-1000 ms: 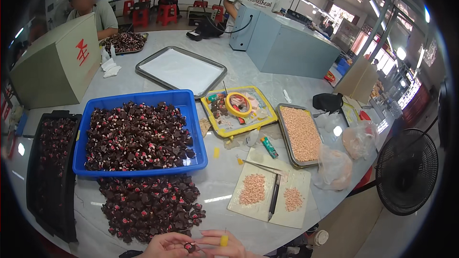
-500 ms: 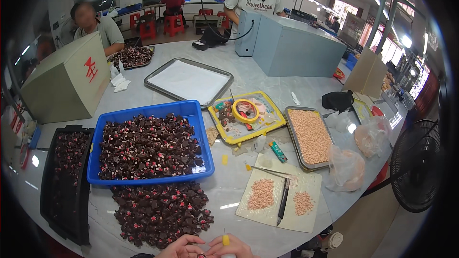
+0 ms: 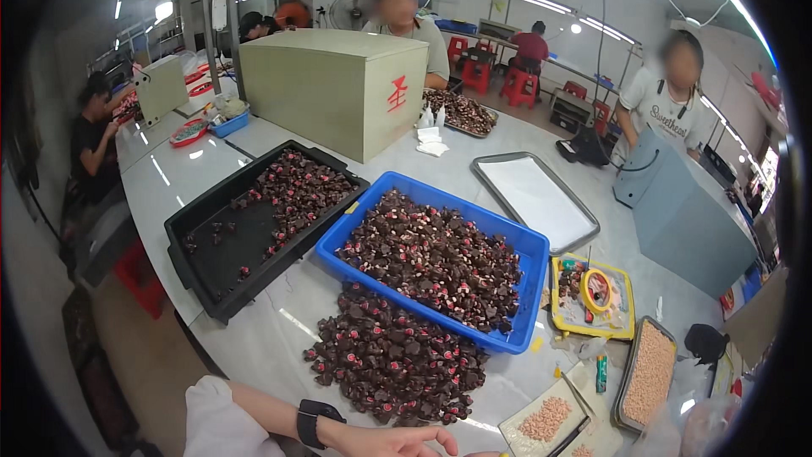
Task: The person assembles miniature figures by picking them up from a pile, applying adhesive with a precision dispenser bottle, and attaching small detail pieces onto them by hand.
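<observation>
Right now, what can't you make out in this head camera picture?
- Left hand, head view: fingertips run to the lower edge; any hold cannot be told.
- Right hand: cut off by the lower edge.
- Loose pile of dark pieces: each piece too small to identify.
- Black tray: near corner bent by the fisheye rim.

A bare left forearm, dark watch at the wrist, stretches rightward along the frame's bottom edge; the left hand point(image 3: 397, 440) lies low, fingers loosely extended. The right hand is out of view.
</observation>
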`<move>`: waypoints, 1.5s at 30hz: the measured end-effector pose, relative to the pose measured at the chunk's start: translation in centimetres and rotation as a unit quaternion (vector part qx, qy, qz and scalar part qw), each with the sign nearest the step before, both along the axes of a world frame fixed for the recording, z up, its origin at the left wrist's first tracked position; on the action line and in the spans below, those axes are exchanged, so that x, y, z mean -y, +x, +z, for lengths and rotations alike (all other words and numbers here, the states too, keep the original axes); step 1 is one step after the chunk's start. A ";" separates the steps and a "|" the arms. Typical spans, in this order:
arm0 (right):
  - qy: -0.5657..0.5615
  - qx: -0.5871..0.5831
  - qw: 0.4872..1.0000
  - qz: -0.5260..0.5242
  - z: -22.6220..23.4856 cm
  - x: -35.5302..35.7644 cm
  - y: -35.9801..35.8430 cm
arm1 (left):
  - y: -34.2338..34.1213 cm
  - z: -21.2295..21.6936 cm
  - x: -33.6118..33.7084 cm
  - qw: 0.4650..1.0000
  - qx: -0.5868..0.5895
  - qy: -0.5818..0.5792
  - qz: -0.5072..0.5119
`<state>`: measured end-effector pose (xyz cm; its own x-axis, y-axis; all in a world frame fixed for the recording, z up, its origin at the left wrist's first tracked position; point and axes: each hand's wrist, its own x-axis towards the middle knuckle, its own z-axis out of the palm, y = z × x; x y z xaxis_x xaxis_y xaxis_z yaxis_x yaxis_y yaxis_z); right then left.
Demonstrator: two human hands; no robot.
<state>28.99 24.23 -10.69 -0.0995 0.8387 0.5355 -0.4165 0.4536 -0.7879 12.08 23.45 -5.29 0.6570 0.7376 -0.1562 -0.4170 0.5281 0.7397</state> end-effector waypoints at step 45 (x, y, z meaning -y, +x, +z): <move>0.226 0.170 0.883 -0.374 7.4 -1.4 9.0 | -2.6 12.6 -2.0 0.751 -0.040 0.628 0.203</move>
<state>38.01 25.60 -3.25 0.1715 0.4466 0.8781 0.3583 0.8020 -0.4779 9.47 25.46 7.36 0.3647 0.4734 0.8018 -0.2825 -0.7643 0.5798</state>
